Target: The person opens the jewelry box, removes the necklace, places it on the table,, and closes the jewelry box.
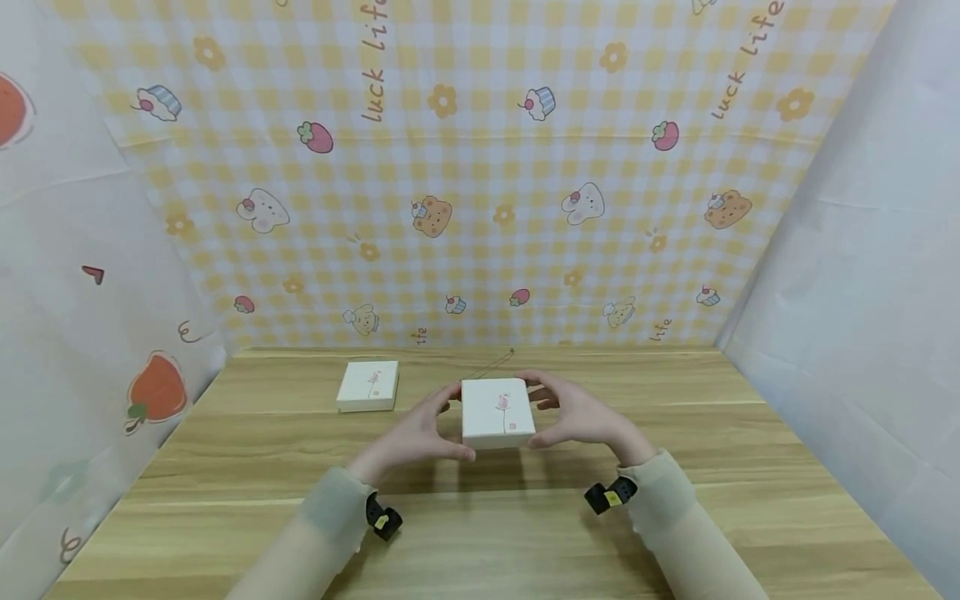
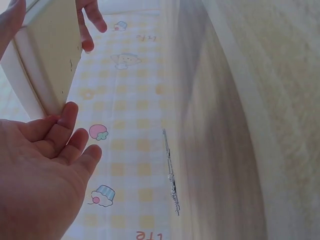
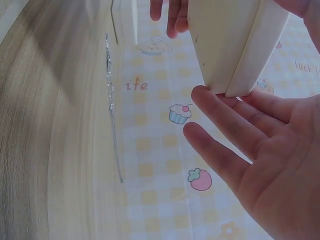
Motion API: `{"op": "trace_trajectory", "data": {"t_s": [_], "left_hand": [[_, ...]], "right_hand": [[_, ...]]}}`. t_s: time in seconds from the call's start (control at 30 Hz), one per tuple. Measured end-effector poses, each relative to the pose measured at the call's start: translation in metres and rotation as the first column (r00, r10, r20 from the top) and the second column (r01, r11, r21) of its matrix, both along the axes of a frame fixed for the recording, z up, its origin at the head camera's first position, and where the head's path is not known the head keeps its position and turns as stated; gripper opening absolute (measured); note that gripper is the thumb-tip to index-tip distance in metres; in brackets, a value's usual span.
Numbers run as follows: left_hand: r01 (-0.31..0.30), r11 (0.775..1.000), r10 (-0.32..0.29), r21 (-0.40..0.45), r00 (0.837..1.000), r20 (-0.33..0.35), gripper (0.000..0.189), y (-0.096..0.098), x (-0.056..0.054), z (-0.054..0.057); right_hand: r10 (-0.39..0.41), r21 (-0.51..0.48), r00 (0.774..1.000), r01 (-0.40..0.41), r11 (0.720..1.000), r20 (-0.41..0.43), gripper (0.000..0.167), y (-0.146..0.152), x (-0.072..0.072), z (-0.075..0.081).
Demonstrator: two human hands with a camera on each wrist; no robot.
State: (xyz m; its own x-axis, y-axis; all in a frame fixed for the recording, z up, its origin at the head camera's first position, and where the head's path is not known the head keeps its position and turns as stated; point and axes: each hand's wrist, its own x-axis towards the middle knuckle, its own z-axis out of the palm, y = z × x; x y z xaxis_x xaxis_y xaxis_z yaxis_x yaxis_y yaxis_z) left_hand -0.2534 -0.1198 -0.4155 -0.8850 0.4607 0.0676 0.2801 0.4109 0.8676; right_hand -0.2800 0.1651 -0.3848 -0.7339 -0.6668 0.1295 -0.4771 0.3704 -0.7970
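Observation:
A white square gift box [image 1: 495,408] with a pink flower printed on its lid is held above the wooden table, in front of me. My left hand [image 1: 420,433] grips its left side, with the thumb at the near corner and fingertips at the far one. Opposite it, my right hand [image 1: 581,414] holds the right side the same way. Both wrist views show a seam between lid and base on the box [image 2: 50,55]. Behind the box, a thin silvery chain [image 1: 495,363] lies on the table; the left wrist view shows the chain [image 2: 171,180] too.
A second white box [image 1: 367,385] with a similar flower print rests on the table, left of my hands. The wooden table [image 1: 247,467] meets a yellow checked cloth [image 1: 480,275] at its back edge. White cloths hang at both sides.

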Motion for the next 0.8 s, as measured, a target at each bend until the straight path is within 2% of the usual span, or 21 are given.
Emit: {"op": "trace_trajectory", "data": {"t_s": [0.2, 0.37, 0.53, 0.8], "left_hand": [[0.005, 0.999, -0.003, 0.035, 0.999, -0.04, 0.106, 0.0, -0.001, -0.005], [0.021, 0.998, -0.015, 0.063, 0.996, -0.092, 0.103, 0.002, -0.002, -0.009], [0.018, 0.997, -0.007, 0.078, 0.991, -0.137, 0.097, 0.005, 0.0, -0.01], [0.073, 0.996, -0.059, 0.054, 0.972, -0.228, 0.092, 0.007, 0.0, -0.009]], "right_hand": [[0.047, 0.004, 0.999, -0.048, 0.999, 0.002, 0.095, -0.005, -0.003, -0.002], [0.03, 0.073, 0.996, -0.024, 0.997, -0.085, 0.1, -0.011, 0.002, 0.001], [0.001, 0.167, 0.986, 0.028, 0.986, -0.167, 0.101, -0.021, 0.008, 0.01], [0.025, 0.306, 0.959, 0.065, 0.95, -0.282, 0.093, -0.04, 0.015, 0.021]]}}
